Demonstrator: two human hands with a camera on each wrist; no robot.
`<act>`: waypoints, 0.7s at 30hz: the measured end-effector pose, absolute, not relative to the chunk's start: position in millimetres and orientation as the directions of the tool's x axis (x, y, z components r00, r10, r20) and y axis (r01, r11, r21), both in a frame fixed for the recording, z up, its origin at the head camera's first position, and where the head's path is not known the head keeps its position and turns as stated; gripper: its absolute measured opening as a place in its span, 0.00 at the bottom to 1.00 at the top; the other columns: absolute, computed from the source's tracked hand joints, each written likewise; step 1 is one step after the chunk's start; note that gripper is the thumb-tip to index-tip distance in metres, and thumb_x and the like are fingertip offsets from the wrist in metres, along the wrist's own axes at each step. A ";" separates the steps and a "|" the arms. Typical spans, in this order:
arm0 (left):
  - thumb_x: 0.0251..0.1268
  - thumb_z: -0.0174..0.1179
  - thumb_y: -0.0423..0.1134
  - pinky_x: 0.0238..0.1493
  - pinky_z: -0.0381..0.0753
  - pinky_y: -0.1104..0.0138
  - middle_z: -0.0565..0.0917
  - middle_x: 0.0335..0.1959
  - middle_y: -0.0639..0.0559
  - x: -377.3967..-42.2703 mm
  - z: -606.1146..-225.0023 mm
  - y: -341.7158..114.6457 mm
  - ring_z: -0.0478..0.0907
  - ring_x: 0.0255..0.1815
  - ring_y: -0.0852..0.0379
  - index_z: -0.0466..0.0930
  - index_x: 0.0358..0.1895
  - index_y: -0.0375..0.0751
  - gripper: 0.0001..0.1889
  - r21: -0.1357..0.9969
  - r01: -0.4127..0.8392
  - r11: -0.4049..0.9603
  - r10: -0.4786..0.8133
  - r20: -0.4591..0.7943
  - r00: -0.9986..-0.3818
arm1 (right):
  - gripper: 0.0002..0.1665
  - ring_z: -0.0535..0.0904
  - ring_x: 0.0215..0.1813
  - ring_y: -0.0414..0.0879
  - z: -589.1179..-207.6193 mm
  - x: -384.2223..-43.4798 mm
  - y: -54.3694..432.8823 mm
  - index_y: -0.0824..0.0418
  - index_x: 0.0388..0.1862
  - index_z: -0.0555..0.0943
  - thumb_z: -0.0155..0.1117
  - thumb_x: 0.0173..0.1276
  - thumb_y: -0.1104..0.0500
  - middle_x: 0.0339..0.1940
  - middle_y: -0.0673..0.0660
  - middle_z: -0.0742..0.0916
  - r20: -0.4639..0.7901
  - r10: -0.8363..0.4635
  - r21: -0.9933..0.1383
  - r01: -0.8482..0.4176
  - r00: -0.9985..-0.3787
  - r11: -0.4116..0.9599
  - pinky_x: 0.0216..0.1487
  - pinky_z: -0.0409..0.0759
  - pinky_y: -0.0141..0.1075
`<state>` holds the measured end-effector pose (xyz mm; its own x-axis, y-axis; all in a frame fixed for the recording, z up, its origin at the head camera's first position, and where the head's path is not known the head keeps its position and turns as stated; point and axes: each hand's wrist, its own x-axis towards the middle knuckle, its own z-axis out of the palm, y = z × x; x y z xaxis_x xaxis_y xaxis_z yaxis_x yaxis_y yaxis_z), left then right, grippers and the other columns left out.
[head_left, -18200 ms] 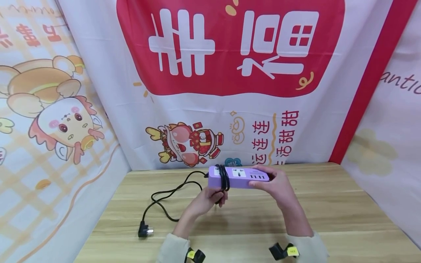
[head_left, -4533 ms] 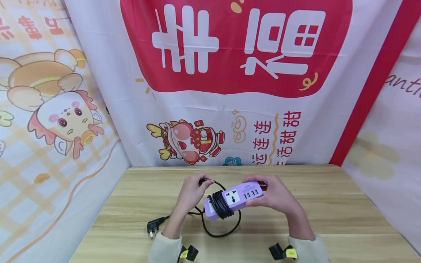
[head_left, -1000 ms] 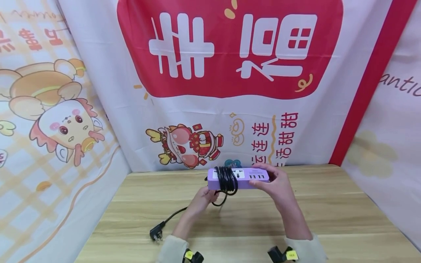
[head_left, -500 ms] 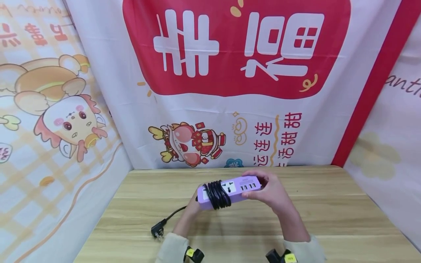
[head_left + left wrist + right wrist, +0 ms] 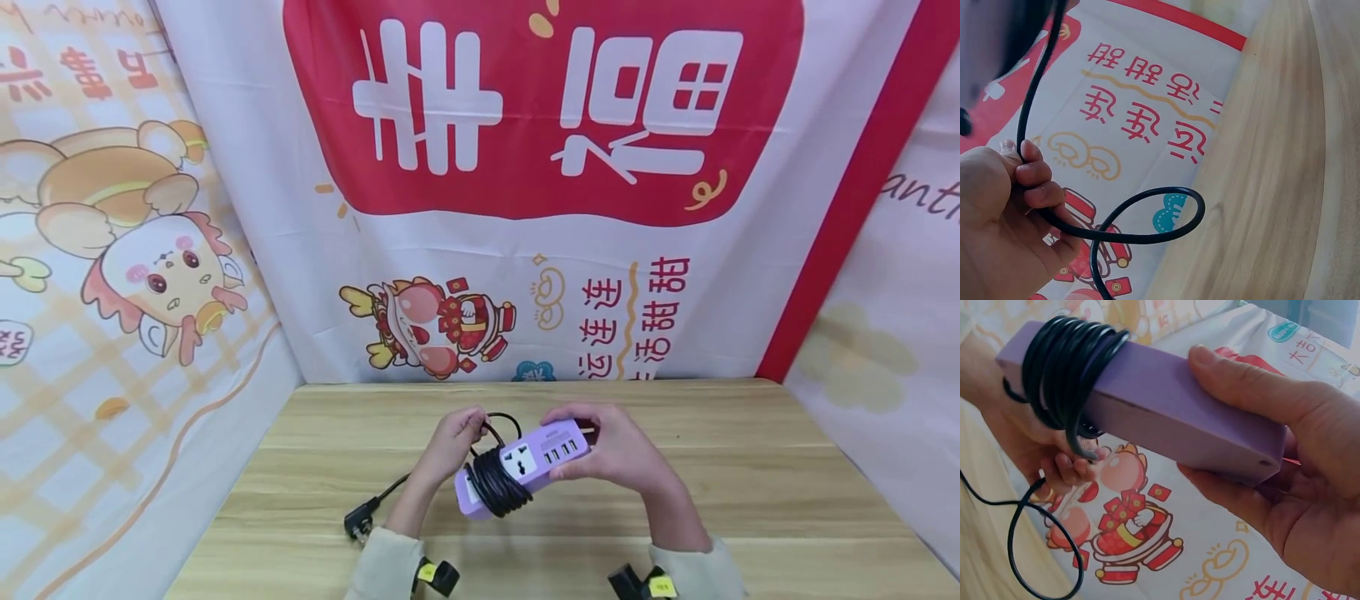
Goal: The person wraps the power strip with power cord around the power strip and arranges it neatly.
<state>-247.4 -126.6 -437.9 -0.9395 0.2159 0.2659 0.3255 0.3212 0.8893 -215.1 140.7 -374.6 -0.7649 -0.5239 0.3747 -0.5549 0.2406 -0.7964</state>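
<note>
A purple power strip (image 5: 551, 454) with white sockets and several USB ports tilts above the table. My right hand (image 5: 618, 450) grips its USB end, thumb on one side and fingers on the other, as the right wrist view also shows. Several turns of black cord (image 5: 497, 485) wrap the strip's other end. Just beyond those turns my left hand (image 5: 453, 446) pinches the running cord (image 5: 1029, 100) between thumb and curled fingers. Past the left hand the cord makes a loose loop (image 5: 1200, 209). Its black plug (image 5: 360, 521) lies on the table by the left forearm.
The wooden table (image 5: 750, 467) runs back to a white and red printed cloth (image 5: 675, 292). Printed cloths also hang at the left (image 5: 247, 400) and right (image 5: 885, 433) sides.
Over the 18 seconds, the turns round the strip have grown from a few to a thick bundle, and the loose cord has shortened. In the last half second the left hand came from under the strip to behind it.
</note>
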 end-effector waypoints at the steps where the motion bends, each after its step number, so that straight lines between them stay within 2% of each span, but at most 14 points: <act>1: 0.80 0.43 0.32 0.31 0.66 0.75 0.73 0.25 0.37 -245.6 -435.6 -125.8 0.64 0.25 0.61 0.76 0.31 0.29 0.17 0.887 0.325 0.328 0.213 0.265 -0.940 | 0.35 0.83 0.40 0.46 -375.4 -215.5 140.5 0.58 0.52 0.84 0.86 0.42 0.53 0.46 0.58 0.88 0.366 -0.529 -0.790 -0.556 -0.766 0.259 0.39 0.84 0.36; 4: 0.80 0.43 0.31 0.31 0.66 0.75 0.72 0.24 0.37 -241.8 -430.6 -124.0 0.64 0.25 0.61 0.76 0.30 0.30 0.17 0.876 0.335 0.346 0.208 0.276 -0.938 | 0.36 0.83 0.42 0.45 -376.9 -216.3 139.8 0.56 0.53 0.84 0.86 0.42 0.50 0.47 0.56 0.88 0.346 -0.538 -0.773 -0.559 -0.769 0.302 0.42 0.84 0.36; 9: 0.80 0.45 0.34 0.32 0.66 0.74 0.70 0.21 0.48 -243.9 -435.2 -124.4 0.64 0.24 0.64 0.76 0.31 0.29 0.17 0.861 0.333 0.385 0.175 0.286 -0.942 | 0.35 0.83 0.44 0.45 -379.3 -218.2 139.0 0.52 0.52 0.84 0.86 0.43 0.48 0.47 0.53 0.88 0.330 -0.539 -0.754 -0.560 -0.775 0.343 0.44 0.84 0.36; 12: 0.80 0.46 0.36 0.33 0.69 0.72 0.71 0.22 0.51 -246.6 -438.8 -125.8 0.66 0.26 0.63 0.77 0.31 0.30 0.18 0.855 0.347 0.386 0.180 0.299 -0.937 | 0.33 0.82 0.44 0.43 -381.9 -220.3 138.1 0.49 0.50 0.84 0.86 0.42 0.47 0.46 0.48 0.88 0.316 -0.538 -0.739 -0.558 -0.782 0.377 0.45 0.83 0.34; 17: 0.79 0.47 0.37 0.36 0.74 0.70 0.77 0.24 0.52 -246.4 -437.5 -125.7 0.72 0.30 0.60 0.76 0.28 0.37 0.17 0.828 0.383 0.408 0.200 0.328 -0.923 | 0.33 0.82 0.45 0.42 -385.7 -223.5 136.3 0.49 0.50 0.85 0.86 0.42 0.47 0.46 0.47 0.88 0.295 -0.553 -0.710 -0.566 -0.779 0.419 0.45 0.81 0.33; 21: 0.79 0.47 0.37 0.35 0.74 0.71 0.82 0.28 0.49 -244.3 -434.9 -124.4 0.74 0.30 0.59 0.77 0.29 0.37 0.17 0.796 0.402 0.453 0.207 0.345 -0.915 | 0.33 0.81 0.44 0.42 -387.1 -225.0 135.3 0.49 0.50 0.84 0.86 0.42 0.48 0.46 0.48 0.88 0.287 -0.556 -0.692 -0.570 -0.780 0.442 0.44 0.80 0.32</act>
